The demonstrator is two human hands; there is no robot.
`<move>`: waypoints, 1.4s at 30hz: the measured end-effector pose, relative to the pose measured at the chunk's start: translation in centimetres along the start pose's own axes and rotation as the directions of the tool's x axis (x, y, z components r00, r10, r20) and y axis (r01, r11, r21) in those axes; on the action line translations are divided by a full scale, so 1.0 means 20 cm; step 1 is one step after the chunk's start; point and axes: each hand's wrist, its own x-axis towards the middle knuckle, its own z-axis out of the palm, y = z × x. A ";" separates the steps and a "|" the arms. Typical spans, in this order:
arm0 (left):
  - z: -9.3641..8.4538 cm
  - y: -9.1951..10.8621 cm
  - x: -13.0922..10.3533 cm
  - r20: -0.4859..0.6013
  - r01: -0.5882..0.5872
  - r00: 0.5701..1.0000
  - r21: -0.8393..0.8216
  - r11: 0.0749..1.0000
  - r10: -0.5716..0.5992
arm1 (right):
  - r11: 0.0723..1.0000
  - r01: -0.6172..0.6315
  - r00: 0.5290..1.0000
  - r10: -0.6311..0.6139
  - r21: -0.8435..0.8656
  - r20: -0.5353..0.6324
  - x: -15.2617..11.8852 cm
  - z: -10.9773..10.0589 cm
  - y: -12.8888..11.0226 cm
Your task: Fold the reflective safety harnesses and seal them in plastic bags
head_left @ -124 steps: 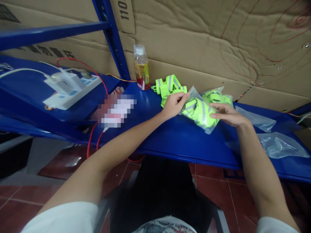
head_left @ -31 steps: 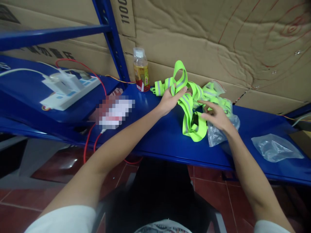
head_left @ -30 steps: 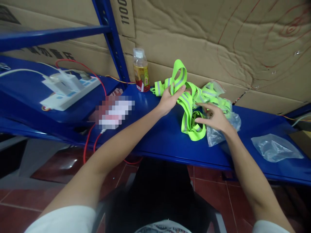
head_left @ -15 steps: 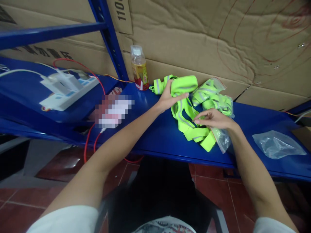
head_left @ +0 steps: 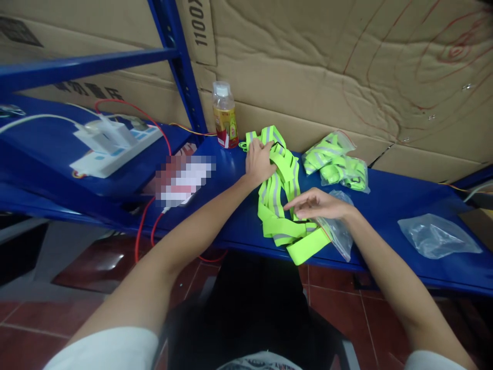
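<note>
Neon yellow-green reflective straps [head_left: 274,192] with grey stripes lie loosely heaped on the blue shelf. At their far end my left hand [head_left: 260,160] is closed, its fingers curled over a strap. My right hand [head_left: 321,204] hovers over the near part of the heap, palm down, fingers partly stretched and thumb apart, holding nothing visible. Under and beside it is a clear zip bag [head_left: 339,236] with a red seal line, lying against a wide strap end [head_left: 308,246]. Behind, more straps in clear bags [head_left: 327,151] rest by the cardboard.
A drink bottle [head_left: 225,115] stands left of the straps. Further left are a white power strip [head_left: 115,154] with plugs, a red cable [head_left: 140,231] and a blurred-out item [head_left: 185,180]. Another clear bag [head_left: 439,236] lies at right. Cardboard [head_left: 288,67] lines the back.
My left hand has come down and slightly left; the strap section it held raised now lies lower, on the heap. The straps and my right hand have shifted nearer and left.
</note>
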 end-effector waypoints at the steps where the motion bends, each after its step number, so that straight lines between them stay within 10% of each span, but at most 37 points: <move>1: 0.02 0.00 0.00 -0.012 0.032 0.999 -0.074 0.997 -0.033 | 1.000 -0.004 0.998 0.003 -0.021 -0.058 0.00 -0.01 0.00; 5: 0.11 0.03 0.04 0.108 0.260 0.963 -0.626 0.735 -0.248 | 0.989 -0.067 0.953 0.024 -0.134 -0.302 0.00 -0.03 0.01; 8: 0.14 0.04 0.04 0.182 0.260 0.964 -0.791 0.554 -0.192 | 0.983 -0.100 0.930 0.037 -0.154 -0.366 0.02 -0.03 0.05; 13: 0.11 0.06 0.00 0.121 0.032 0.992 -0.556 0.830 0.043 | 0.994 -0.068 0.881 0.019 -0.087 -0.473 0.03 -0.02 0.09; 17: 0.08 0.05 -0.03 0.060 0.047 0.998 -0.371 0.928 -0.026 | 0.995 -0.010 0.813 -0.050 -0.100 -0.580 0.01 -0.05 0.07; 22: -0.03 0.11 -0.06 -0.125 -0.171 0.979 -0.098 0.980 0.159 | 0.983 0.058 0.541 -0.180 -0.177 -0.822 -0.03 -0.11 0.02; 25: -0.12 0.21 -0.12 0.017 -0.347 0.934 -0.204 0.916 0.358 | 0.935 -0.071 0.473 -0.275 -0.348 -0.837 -0.07 -0.15 0.03; 27: -0.16 0.28 -0.16 0.352 -0.319 0.816 -0.386 0.865 0.459 | 0.839 -0.207 0.506 -0.348 -0.503 -0.789 -0.09 -0.18 0.05; 31: -0.13 0.31 -0.21 0.791 -0.146 0.399 -0.445 0.883 0.465 | 0.668 -0.131 0.547 -0.567 -0.732 -0.615 -0.11 -0.19 0.06; 33: -0.10 0.29 -0.21 0.790 -0.154 0.385 -0.455 0.877 0.477 | 0.697 0.009 0.582 -0.587 -0.717 -0.563 -0.10 -0.16 0.04; 38: -0.06 0.22 -0.16 0.752 -0.063 0.500 -0.462 0.885 0.429 | 0.879 0.141 0.914 -0.292 -0.455 -0.282 -0.07 -0.04 -0.03; 42: -0.06 0.18 -0.13 0.788 -0.023 0.484 -0.424 0.906 0.381 | 0.825 0.073 0.966 -0.198 -0.561 -0.166 -0.05 0.03 -0.06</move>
